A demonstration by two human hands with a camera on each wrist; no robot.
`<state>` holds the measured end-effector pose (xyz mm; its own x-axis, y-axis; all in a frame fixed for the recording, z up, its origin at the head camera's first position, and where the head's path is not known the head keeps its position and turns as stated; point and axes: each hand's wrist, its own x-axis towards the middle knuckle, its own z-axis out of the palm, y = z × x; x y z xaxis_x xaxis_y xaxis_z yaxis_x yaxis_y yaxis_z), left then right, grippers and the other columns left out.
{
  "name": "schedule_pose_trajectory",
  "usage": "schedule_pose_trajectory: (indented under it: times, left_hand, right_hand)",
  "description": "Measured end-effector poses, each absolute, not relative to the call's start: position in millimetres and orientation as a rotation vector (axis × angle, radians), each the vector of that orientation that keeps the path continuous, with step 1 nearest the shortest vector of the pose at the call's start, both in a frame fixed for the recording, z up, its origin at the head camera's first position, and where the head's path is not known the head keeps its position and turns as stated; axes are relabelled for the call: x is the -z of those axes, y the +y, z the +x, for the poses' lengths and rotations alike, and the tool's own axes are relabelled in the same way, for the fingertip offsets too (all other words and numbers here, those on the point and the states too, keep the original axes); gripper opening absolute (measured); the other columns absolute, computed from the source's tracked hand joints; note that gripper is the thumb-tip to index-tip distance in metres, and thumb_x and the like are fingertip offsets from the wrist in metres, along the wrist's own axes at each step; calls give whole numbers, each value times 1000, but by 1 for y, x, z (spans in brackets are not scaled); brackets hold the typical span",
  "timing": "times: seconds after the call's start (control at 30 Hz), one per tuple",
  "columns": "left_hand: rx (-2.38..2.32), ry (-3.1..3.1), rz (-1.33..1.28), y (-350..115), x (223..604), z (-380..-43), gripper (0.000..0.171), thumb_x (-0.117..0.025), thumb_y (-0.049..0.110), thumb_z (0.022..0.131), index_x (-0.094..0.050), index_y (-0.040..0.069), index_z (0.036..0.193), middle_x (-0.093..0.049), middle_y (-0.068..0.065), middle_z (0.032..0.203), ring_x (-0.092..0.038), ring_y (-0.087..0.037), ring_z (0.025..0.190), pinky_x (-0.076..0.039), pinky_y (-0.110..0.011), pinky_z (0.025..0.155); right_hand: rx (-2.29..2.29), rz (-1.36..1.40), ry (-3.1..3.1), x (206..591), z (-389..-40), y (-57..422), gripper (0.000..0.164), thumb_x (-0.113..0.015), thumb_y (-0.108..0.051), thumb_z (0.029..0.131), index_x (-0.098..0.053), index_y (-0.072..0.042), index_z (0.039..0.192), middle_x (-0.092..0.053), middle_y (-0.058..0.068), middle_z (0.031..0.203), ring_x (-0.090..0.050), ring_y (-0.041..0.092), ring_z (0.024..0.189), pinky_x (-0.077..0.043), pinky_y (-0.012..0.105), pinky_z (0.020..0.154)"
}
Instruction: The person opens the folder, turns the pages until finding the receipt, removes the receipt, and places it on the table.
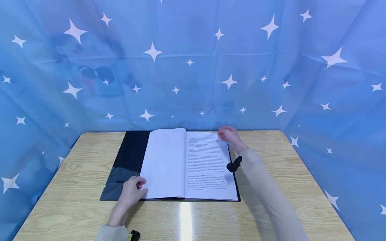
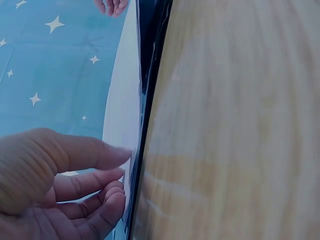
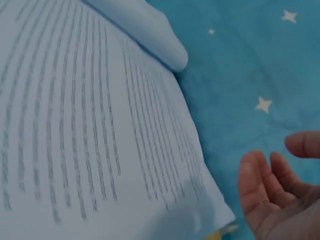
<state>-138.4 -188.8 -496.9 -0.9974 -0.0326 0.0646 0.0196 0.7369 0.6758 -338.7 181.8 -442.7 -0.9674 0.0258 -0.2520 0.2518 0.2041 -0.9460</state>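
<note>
Blue curtain [image 1: 187, 40] with white stars fills the upper frame and both sides, hanging behind a wood-grain worktop [image 1: 75, 174]. On it, at the centre of the frame, we see a black folder [image 1: 134, 147] spread flat, with a blank left page [image 1: 166, 164] and a printed right page [image 1: 208, 167].

Our left hand [image 1: 131, 194] is at the left page's lower left corner, thumb and fingers bent with a narrow gap; we cannot tell whether any paper is caught there. Our right hand [image 1: 230, 136] is beside the right page's upper right corner, its fingers loosely curved, thumb apart, gripping nothing that we can make out.

We judge that a fingertip snagging that corner could crease the sheet, and that the left page, arched near the spine, could spring back if left unpressed.

As for containers, the folder holds the pages; its see-through pocket [image 1: 113, 187], lower left, shows no contents we can distinguish.
</note>
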Motion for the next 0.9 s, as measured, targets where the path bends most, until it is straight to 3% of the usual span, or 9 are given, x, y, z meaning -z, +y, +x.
schedule_pose_trajectory:
  times: [0.2,0.43,0.73,0.9]
  left_hand:
    - [1115,-2866,5,-189,499,-139,23,-75,-4,67,-65,-4,88,-50,-4,75,-47,-16,69,-43,-29,61]
    - [1112,-2874,17,-191,499,-139,24,-76,-4,68,-65,-4,89,-49,-4,75,-46,-17,69,-42,-30,62]
    - [1127,-2871,21,-190,497,-138,24,-76,-4,68,-65,-4,90,-49,-5,76,-46,-17,70,-42,-30,62]
    - [1128,-2868,17,-190,498,-139,24,-76,-4,68,-65,-4,90,-49,-5,75,-46,-17,69,-42,-29,62]
  right_hand:
    - [1746,328,2373,451,-345,196,44,-49,-21,96,-43,0,134,-48,20,130,-48,33,117,-39,43,98]
    - [1699,372,2363,452,-356,204,48,-41,-22,99,-35,-4,143,-36,16,145,-37,32,129,-34,45,103]
    - [1611,374,2370,452,-361,203,48,-33,-24,101,-29,-6,146,-34,16,145,-33,32,131,-33,46,103]
    - [1557,411,2432,455,-362,199,45,-36,-27,100,-37,-8,141,-42,13,139,-40,29,125,-33,50,101]
